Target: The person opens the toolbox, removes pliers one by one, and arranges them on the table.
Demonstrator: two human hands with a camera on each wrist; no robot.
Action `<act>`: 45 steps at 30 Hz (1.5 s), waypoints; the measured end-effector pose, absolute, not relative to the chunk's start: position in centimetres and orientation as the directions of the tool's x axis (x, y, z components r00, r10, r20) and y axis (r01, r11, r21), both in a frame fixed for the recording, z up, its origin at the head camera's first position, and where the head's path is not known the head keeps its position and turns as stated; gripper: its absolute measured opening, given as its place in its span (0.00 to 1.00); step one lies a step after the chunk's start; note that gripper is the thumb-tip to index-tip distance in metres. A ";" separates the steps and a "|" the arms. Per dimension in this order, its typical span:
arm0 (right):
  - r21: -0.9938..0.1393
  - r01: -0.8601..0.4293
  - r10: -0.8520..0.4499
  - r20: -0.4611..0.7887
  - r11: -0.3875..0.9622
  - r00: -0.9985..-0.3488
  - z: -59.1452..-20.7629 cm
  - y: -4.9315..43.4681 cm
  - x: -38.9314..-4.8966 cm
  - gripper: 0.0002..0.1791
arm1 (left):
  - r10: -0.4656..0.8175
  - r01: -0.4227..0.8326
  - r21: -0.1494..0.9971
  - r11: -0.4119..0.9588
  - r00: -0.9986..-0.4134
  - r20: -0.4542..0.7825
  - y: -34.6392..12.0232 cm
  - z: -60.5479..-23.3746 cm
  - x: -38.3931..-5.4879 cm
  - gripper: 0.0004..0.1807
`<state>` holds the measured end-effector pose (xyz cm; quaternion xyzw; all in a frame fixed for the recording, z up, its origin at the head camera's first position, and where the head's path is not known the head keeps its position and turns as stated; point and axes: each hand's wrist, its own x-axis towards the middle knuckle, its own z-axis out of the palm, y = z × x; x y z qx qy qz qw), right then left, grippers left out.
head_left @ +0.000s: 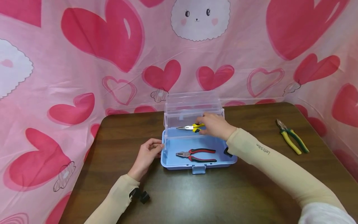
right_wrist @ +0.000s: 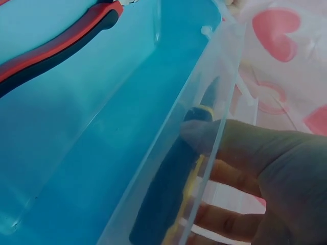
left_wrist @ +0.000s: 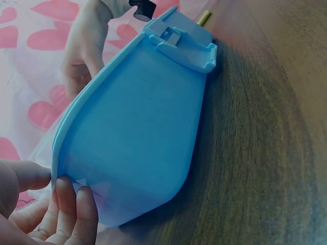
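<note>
Head view: right grip (head_left: pixel 216 125) holds yellow-and-black needle-nose pliers (head_left: pixel 190 127); left grip (head_left: pixel 146 156) pinches blue plastic box (head_left: pixel 179 166). Avoid knocking clear plastic lid (head_left: pixel 193 101).

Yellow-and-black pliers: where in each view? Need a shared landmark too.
Head: yellow-and-black pliers slightly right of and below centre, in the right hand.
Left wrist: not visible.
Right wrist: the pliers run from centre to the bottom edge, behind clear plastic.
Shared landmark: blue box, in all three.

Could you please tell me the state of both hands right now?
Left hand: closed, pinching the blue box by its rim.
Right hand: closed, holding the yellow-and-black pliers.
</note>
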<state>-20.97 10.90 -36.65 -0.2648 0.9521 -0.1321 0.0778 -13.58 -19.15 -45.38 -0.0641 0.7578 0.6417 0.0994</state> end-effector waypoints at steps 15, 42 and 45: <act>-0.218 -0.481 -0.492 0.005 0.849 -0.871 -36.8 11.1 -20.4 0.26 | 0.025 -0.238 0.956 0.169 -0.969 -0.245 -19.2 -45.0 -13.4 0.15; -0.229 -0.444 -0.425 0.129 0.866 -0.896 -35.3 15.0 -18.6 0.29 | 0.027 -0.236 0.955 0.181 -0.969 -0.244 -19.2 -45.2 -13.5 0.15; -0.225 -0.430 -0.411 0.127 0.875 -0.903 -35.1 15.8 -18.3 0.29 | 0.023 -0.233 0.956 0.178 -0.970 -0.241 -19.3 -45.2 -13.5 0.15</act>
